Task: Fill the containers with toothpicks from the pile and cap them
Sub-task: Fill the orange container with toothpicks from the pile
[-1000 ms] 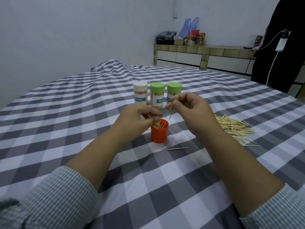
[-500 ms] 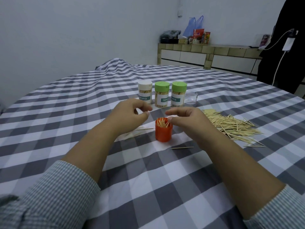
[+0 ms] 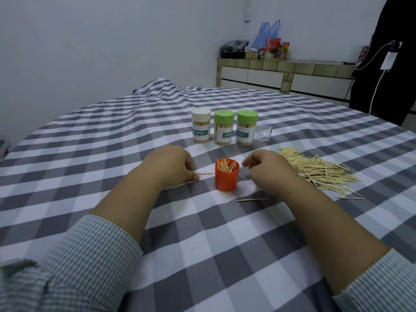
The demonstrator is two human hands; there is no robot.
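While your left hand (image 3: 167,166) pinches loose toothpicks (image 3: 202,174) on the checked table (image 3: 90,140) and your right hand (image 3: 269,168) hangs loosely curled (holding nothing visible), a careless knuckle could tip the open orange plastic container (image 3: 226,179) between them, bristling with sticks.

The person is wearing a long-sleeved shirt in a fine check of grey-blue and white. The left sleeve (image 3: 74,264), filling the lower left of the frame, is showing a small woven grid with a dark fold near its outer edge. The right sleeve (image 3: 380,284), at the lower right corner, is ending in a pale narrow cuff edge. Both forearms, the left hand (image 3: 168,167) and the right hand (image 3: 270,171) are showing bare beyond the pushed-up sleeves
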